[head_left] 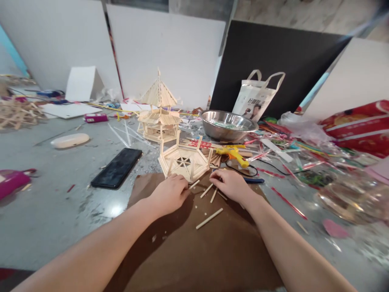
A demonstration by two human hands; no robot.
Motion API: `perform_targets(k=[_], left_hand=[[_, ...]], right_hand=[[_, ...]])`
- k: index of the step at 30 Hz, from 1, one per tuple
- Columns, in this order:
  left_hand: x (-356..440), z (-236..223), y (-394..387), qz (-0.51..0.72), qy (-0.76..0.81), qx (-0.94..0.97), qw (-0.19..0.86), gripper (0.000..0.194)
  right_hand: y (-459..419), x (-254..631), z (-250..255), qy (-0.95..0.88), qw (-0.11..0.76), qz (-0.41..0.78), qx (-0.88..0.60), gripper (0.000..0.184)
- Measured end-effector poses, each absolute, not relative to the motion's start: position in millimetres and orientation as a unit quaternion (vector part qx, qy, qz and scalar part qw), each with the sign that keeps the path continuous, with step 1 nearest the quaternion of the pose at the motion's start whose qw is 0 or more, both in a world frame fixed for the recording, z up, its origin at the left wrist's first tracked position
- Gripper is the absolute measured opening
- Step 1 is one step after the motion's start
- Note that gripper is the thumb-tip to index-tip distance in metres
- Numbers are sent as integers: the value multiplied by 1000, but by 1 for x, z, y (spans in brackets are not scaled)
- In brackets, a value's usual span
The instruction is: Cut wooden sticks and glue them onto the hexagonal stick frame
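Observation:
My left hand (172, 194) is closed at the near edge of a hexagonal wooden stick base (200, 159), which has short upright posts. A short wooden stick (194, 184) pokes out from its fingertips. My right hand (231, 183) has its fingers curled down over several loose sticks (214, 195) on the brown sheet (212, 251). Whether it pinches one is hidden. One longer wooden stick (209, 218) lies by itself nearer to me. Behind the base stands a pagoda model (159, 117) made of sticks, with a pointed roof.
A yellow glue gun (233, 155) and blue-handled tool (254, 180) lie beyond my right hand. Farther back are a steel bowl (228, 125) and a white bag (253, 97). A black phone (117, 168) and white case (69, 140) lie left. Plastic scraps (288, 207) clutter the right.

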State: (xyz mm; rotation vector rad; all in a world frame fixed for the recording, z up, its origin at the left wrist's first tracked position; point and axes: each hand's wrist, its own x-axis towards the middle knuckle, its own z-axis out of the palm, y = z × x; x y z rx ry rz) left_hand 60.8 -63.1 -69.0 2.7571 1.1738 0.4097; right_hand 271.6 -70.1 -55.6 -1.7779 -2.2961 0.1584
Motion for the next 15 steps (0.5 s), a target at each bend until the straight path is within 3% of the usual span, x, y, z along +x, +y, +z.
perform_targets(k=[15], left_hand=[[48,-78,-42,119,494,861,29,22]], right_hand=[[-76,256,-65,-787,104,-47,-606,23]])
